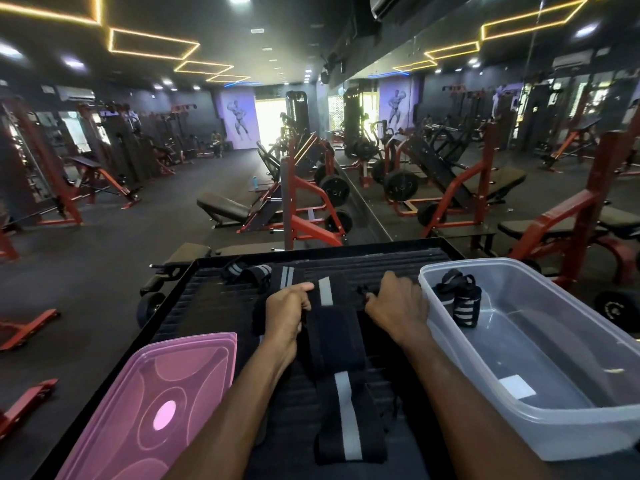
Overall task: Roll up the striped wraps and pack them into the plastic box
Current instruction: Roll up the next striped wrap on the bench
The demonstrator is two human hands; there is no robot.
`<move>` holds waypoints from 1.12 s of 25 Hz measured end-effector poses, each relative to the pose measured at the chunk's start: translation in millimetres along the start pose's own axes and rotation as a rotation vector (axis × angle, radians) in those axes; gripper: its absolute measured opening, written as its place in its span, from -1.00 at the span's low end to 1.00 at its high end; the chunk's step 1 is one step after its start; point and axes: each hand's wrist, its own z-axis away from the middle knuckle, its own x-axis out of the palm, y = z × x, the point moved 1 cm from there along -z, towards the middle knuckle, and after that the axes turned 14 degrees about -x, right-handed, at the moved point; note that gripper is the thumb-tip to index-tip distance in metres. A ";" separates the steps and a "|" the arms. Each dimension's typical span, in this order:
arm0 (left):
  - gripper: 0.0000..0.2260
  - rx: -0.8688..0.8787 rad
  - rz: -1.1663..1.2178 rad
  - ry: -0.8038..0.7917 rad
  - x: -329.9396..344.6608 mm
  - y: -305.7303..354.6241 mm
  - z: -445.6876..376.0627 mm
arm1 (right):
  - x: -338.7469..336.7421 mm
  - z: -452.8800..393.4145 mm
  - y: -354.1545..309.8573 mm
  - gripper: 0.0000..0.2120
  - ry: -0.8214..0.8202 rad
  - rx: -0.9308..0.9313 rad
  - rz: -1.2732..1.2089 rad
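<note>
A long black wrap with a grey stripe point(341, 403) lies lengthwise on the black ribbed platform point(207, 306) between my forearms. My left hand point(287, 311) grips its far end at the left edge, thumb on top. My right hand point(398, 303) pinches the same end at the right edge, fingers curled. Another striped wrap point(249, 271) lies loose at the platform's far left. The clear plastic box point(568, 403) stands at the right, with a rolled striped wrap point(460, 299) in its far corner.
The box's pink lid point(149, 410) lies on the platform's near left. A white label point(517, 386) sits on the box floor. Red gym machines, benches and weight plates surround the platform, with a mirror wall to the right.
</note>
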 end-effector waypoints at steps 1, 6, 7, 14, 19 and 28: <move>-0.62 0.042 0.014 -0.001 -0.8 2.1 -1.2 | -4.4 -2.9 -4.9 -0.65 0.024 -0.006 -0.065; -0.57 0.185 0.235 -0.075 2.2 12.6 -1.3 | -14.5 -2.7 -26.7 -0.62 -0.380 0.049 -0.836; -0.60 0.182 0.273 -0.075 2.8 13.1 -2.0 | -9.8 -2.7 -28.5 -0.71 -0.370 0.009 -0.847; -0.81 0.124 -0.239 -0.336 -0.5 4.7 5.8 | 1.1 -15.0 -25.1 -0.90 0.022 0.106 -1.336; -0.89 0.267 0.178 -0.074 -6.2 13.2 -8.5 | -7.4 -1.2 -38.8 -0.63 -0.288 -0.096 -1.075; -0.59 0.466 0.037 0.074 -16.6 22.6 -8.7 | -30.3 4.5 -47.7 -0.59 -0.056 -0.297 -1.438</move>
